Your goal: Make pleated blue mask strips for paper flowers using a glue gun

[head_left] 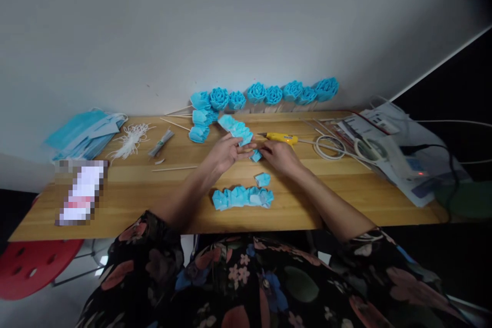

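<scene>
A pleated blue strip of thin fabric (235,129) hangs at a slant over the middle of the table, its near end pinched by my left hand (226,154). My right hand (282,156) is closed, its fingertips almost meeting the left ones; what they hold is hidden. Just under the fingertips shows a small folded blue piece (256,156). Beyond my right hand lies a yellow glue gun (282,138), its tip pointing left. Closer to me, a second small blue piece (263,180) and a longer pleated blue strip (242,198) rest on the wood.
Several blue fabric roses (273,95) line the wall, some on sticks. Blue face masks (84,130), white ear loops (132,141), a bundle of thin ties (161,142) and a phone (80,192) lie left. Right are a coiled white cable (329,147), papers and a power strip (407,161).
</scene>
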